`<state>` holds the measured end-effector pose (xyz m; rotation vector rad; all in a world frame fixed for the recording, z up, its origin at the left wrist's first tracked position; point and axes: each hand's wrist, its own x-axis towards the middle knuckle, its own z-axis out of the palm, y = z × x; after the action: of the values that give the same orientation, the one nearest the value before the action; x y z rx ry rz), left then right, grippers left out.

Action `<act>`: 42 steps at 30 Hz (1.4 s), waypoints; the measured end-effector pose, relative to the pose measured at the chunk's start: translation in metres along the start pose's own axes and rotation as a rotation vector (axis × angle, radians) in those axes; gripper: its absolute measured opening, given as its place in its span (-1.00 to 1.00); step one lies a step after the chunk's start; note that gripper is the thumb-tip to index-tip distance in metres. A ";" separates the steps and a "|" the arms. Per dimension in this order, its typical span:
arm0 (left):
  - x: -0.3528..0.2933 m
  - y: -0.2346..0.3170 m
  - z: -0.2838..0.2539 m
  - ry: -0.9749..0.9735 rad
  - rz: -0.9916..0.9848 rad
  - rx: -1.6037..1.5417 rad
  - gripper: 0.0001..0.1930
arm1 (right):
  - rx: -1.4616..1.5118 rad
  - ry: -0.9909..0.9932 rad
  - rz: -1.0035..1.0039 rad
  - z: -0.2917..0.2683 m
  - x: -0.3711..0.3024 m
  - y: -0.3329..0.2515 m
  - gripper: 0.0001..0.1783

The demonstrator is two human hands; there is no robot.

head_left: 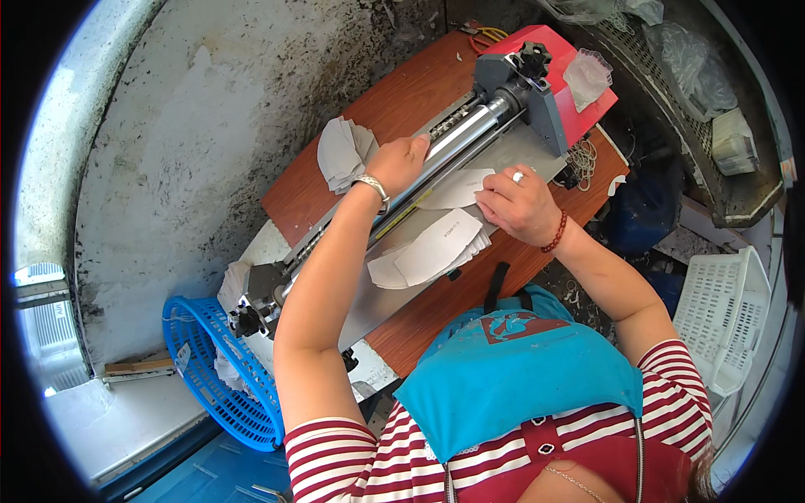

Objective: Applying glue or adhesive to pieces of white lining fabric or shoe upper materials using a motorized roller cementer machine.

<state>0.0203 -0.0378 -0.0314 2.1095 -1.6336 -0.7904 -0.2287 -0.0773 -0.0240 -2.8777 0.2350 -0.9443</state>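
Observation:
A roller machine with a long metal roller runs slantwise across the table. My left hand, with a bracelet at the wrist, reaches over to the roller's far side and rests against it; its fingertips are largely hidden. At the near side, my right hand, wearing a ring, pinches the right end of a white curved cut piece. That piece lies flat on the metal plate, its far edge close to the roller. Nearer to me is a fanned stack of similar white pieces. Another pile of cut pieces sits beyond the roller.
The machine's red housing stands at the far right, with black knobs at both ends. A blue plastic basket is at the left, a white basket at the right. A stained wall rises behind the brown table.

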 end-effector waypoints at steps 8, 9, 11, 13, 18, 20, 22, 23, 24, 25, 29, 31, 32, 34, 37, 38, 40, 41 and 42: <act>0.013 -0.026 -0.024 -0.053 -0.189 -0.264 -0.73 | 0.160 0.029 0.144 0.000 -0.005 0.002 -0.83; 0.017 -0.028 -0.028 -0.050 -0.267 -0.291 -0.74 | 0.157 0.026 0.144 -0.003 -0.011 0.001 -0.83; 0.025 -0.043 -0.036 -0.086 -0.291 -0.286 -0.75 | 0.180 0.026 0.215 -0.005 -0.024 0.000 -0.80; 0.031 -0.055 -0.040 -0.011 -0.346 -0.444 -0.75 | 0.185 0.038 0.244 -0.015 -0.032 0.000 -0.80; 0.041 -0.103 -0.057 0.336 -0.296 -0.433 -0.77 | 0.131 0.135 0.420 -0.037 -0.051 0.012 -0.83; 0.047 -0.130 -0.064 0.638 -0.220 -0.099 -0.74 | 0.139 0.176 0.494 -0.041 -0.060 0.016 -0.83; 0.043 -0.131 -0.064 0.649 -0.248 0.066 -0.72 | 0.124 0.203 0.597 -0.043 -0.071 0.023 -0.84; 0.043 -0.129 -0.065 0.658 -0.274 0.231 -0.69 | 0.123 0.203 0.600 -0.043 -0.075 0.025 -0.84; 0.046 -0.138 -0.060 0.468 -0.301 0.336 -0.62 | 0.107 0.209 0.613 -0.042 -0.078 0.027 -0.85; 0.043 -0.147 -0.054 0.473 -0.308 0.340 -0.62 | 0.099 0.216 0.618 -0.040 -0.080 0.027 -0.85; 0.039 -0.150 -0.034 -0.089 -0.310 0.550 -0.55 | 0.160 0.235 0.796 -0.033 -0.094 0.034 -0.78; 0.037 -0.143 -0.039 -0.147 -0.342 0.472 -0.51 | 0.019 0.233 0.762 -0.036 -0.090 0.040 -0.71; 0.036 -0.137 -0.045 -0.150 -0.359 0.429 -0.53 | -0.122 0.231 0.725 -0.037 -0.087 0.044 -0.63; 0.035 -0.132 -0.051 -0.154 -0.370 0.388 -0.54 | -0.105 0.126 0.770 -0.031 -0.093 0.052 -0.55; 0.028 -0.127 -0.054 -0.069 -0.344 0.480 -0.59 | -0.083 -0.006 0.889 -0.025 -0.087 0.053 -0.45; 0.025 -0.125 -0.056 -0.032 -0.334 0.485 -0.60 | -0.044 -0.141 1.025 -0.030 -0.075 0.053 -0.47; 0.020 -0.119 -0.057 0.003 -0.318 0.493 -0.60 | -0.072 -0.329 1.121 -0.030 -0.068 0.060 -0.55; 0.018 -0.116 -0.058 0.022 -0.300 0.488 -0.61 | -0.075 -0.325 1.126 -0.029 -0.066 0.063 -0.55; 0.017 -0.113 -0.058 0.040 -0.283 0.482 -0.62 | -0.136 -0.363 1.099 -0.028 -0.064 0.064 -0.56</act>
<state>0.1456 -0.0272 -0.0565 2.7146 -1.6499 -0.4533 -0.3034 -0.1299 -0.0476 -2.3081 1.6215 -0.1864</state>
